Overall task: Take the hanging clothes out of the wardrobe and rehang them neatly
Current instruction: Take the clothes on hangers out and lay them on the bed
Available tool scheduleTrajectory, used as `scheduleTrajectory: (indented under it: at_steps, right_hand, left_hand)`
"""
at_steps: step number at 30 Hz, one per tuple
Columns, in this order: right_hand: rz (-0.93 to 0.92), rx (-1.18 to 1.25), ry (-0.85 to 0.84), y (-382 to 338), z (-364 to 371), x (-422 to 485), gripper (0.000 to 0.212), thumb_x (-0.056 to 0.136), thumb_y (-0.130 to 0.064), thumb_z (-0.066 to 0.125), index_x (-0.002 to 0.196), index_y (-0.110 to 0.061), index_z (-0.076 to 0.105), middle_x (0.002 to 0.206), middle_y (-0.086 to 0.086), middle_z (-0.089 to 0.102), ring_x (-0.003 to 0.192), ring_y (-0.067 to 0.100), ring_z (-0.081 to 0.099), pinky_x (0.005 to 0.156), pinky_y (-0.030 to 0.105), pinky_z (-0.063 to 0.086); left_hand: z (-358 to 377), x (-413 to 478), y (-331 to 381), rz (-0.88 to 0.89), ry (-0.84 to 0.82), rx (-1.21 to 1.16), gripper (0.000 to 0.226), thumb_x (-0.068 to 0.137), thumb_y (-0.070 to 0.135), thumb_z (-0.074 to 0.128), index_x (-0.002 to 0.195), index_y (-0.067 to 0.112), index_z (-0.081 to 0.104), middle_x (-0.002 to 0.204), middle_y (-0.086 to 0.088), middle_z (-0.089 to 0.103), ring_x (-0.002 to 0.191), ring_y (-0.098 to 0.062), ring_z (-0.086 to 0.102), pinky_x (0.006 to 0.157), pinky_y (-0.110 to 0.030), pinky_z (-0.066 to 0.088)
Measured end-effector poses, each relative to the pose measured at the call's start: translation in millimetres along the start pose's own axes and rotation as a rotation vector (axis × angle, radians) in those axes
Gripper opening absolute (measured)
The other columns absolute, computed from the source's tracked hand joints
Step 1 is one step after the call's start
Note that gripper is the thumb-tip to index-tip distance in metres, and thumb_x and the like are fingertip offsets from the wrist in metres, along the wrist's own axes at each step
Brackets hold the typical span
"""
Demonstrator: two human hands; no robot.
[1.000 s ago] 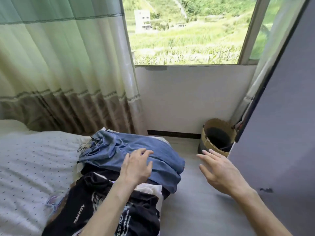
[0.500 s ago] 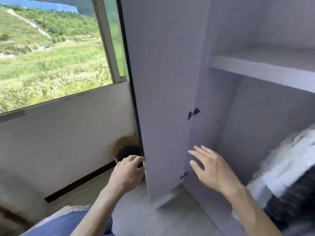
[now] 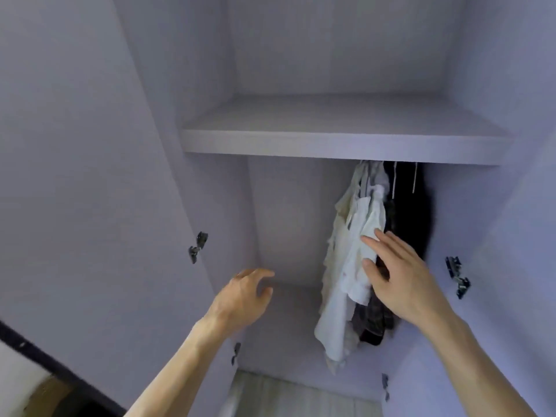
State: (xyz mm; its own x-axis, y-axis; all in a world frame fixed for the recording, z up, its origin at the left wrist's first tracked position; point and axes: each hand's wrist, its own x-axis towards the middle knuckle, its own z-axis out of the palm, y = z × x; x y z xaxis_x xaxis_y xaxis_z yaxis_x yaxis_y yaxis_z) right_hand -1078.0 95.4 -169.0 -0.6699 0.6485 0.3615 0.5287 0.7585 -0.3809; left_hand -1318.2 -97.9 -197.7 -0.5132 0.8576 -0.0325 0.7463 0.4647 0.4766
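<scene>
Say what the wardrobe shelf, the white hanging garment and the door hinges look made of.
Shelf: likely laminated board, matte pale lilac-grey, faint grain, thick square front edge. White garment: thin cloth, possibly cotton, matte, hanging in soft creased folds. Hinge: dark metal, judging by hard angular shape; blur hides its finish.

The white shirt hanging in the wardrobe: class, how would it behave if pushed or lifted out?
Probably floppy: the white shirt hangs in loose folds. Likely light, being thin cloth. Pushed, it would probably swing against the dark clothes beside it.
</scene>
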Motion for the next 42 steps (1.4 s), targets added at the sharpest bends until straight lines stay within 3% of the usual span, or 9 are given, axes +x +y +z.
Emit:
scheduleTrajectory:
  at_steps: [7, 12, 17, 22, 29, 31, 34, 39, 42]
  right_hand:
    - [0.065, -0.119, 0.447, 50.3, -51.2, 94.4, 0.051, 0.099, -0.036, 0.042, 0.148, -0.02, 0.044, 0.161, 0.006, 0.031, 0.15, 0.023, 0.019, 0.121, 0.043, 0.022]
    - [0.158, -0.311, 0.572, 86.0, -69.4, 169.7, 0.055, 0.099, -0.047, 0.031, 0.153, -0.034, 0.031, 0.165, 0.005, 0.019, 0.153, 0.024, 0.006, 0.121, 0.055, 0.006]
    - [0.044, -0.397, 0.814, 134.0, -43.2, 221.1, 0.035, 0.1, -0.038, 0.045, 0.126, -0.025, 0.065, 0.139, 0.007, 0.056, 0.139, 0.03, 0.04, 0.118, 0.063, 0.011]
    - [-0.027, -0.449, 1.044, 151.9, -26.9, 242.8, 0.03, 0.098, -0.041, 0.047, 0.119, -0.029, 0.065, 0.123, 0.006, 0.064, 0.128, 0.028, 0.048, 0.116, 0.062, 0.014]
    - [-0.073, -0.462, 1.1, 156.3, -23.7, 247.6, 0.033, 0.097, -0.042, 0.047, 0.12, -0.029, 0.066, 0.12, 0.005, 0.064, 0.126, 0.027, 0.05, 0.117, 0.06, 0.014]
    - [-0.073, -0.473, 1.105, 157.0, -23.4, 249.1, 0.033, 0.097, -0.042, 0.046, 0.12, -0.03, 0.066, 0.12, 0.005, 0.064, 0.125, 0.027, 0.051, 0.117, 0.06, 0.015]
    - [-0.067, -0.479, 1.104, 157.8, -23.2, 249.5, 0.033, 0.097, -0.042, 0.046, 0.119, -0.03, 0.067, 0.12, 0.005, 0.064, 0.125, 0.027, 0.051, 0.116, 0.061, 0.016]
    - [-0.076, -0.499, 1.118, 159.2, -22.0, 250.7, 0.034, 0.097, -0.043, 0.045, 0.118, -0.029, 0.068, 0.119, 0.005, 0.064, 0.124, 0.027, 0.052, 0.115, 0.062, 0.019]
    - [-0.066, -0.498, 1.117, 159.0, -21.8, 250.3, 0.034, 0.097, -0.043, 0.045, 0.117, -0.029, 0.068, 0.119, 0.004, 0.064, 0.124, 0.027, 0.052, 0.114, 0.062, 0.019]
  left_hand:
    - [31.8, 123.9, 57.2, 0.09, -0.063, -0.124, 0.042, 0.099, 0.034, 0.053, 0.141, 0.031, 0.049, 0.145, 0.002, 0.051, 0.133, -0.019, 0.049, 0.107, -0.026, 0.036]
    - [56.3, 197.6, 106.2, -0.015, -0.145, -0.402, 0.054, 0.1, 0.036, 0.052, 0.149, 0.027, 0.034, 0.152, -0.007, 0.041, 0.136, -0.024, 0.044, 0.106, -0.03, 0.039]
    - [71.6, 258.4, 145.3, -0.124, -0.125, -0.627, 0.059, 0.101, 0.037, 0.05, 0.152, 0.026, 0.022, 0.151, -0.009, 0.042, 0.136, -0.026, 0.044, 0.104, -0.031, 0.039]
    - [86.6, 303.2, 162.4, -0.239, -0.106, -0.758, 0.059, 0.101, 0.032, 0.049, 0.153, 0.021, 0.024, 0.135, -0.005, 0.057, 0.114, -0.021, 0.055, 0.093, -0.029, 0.041]
    - [88.9, 334.9, 180.2, -0.29, -0.102, -1.04, 0.033, 0.104, 0.025, 0.046, 0.136, 0.024, 0.036, 0.091, -0.005, 0.071, 0.073, -0.02, 0.061, 0.069, -0.03, 0.045]
    - [88.1, 339.4, 184.3, -0.294, -0.142, -1.055, 0.014, 0.104, 0.024, 0.042, 0.117, 0.022, 0.048, 0.074, -0.002, 0.064, 0.061, -0.018, 0.054, 0.062, -0.03, 0.042]
    - [89.6, 344.0, 184.6, -0.301, -0.086, -1.086, 0.019, 0.103, 0.023, 0.041, 0.096, 0.017, 0.058, 0.051, 0.006, 0.039, 0.043, -0.011, 0.032, 0.046, -0.025, 0.029]
    - [87.3, 349.1, 170.4, -0.287, 0.18, -1.127, 0.028, 0.099, 0.011, 0.045, 0.111, 0.018, 0.07, 0.09, -0.003, 0.067, 0.068, -0.019, 0.058, 0.062, -0.03, 0.048]
    - [79.2, 348.3, 159.3, -0.269, 0.266, -1.131, 0.033, 0.098, 0.008, 0.043, 0.107, 0.022, 0.071, 0.107, -0.013, 0.07, 0.068, -0.022, 0.056, 0.061, -0.032, 0.046]
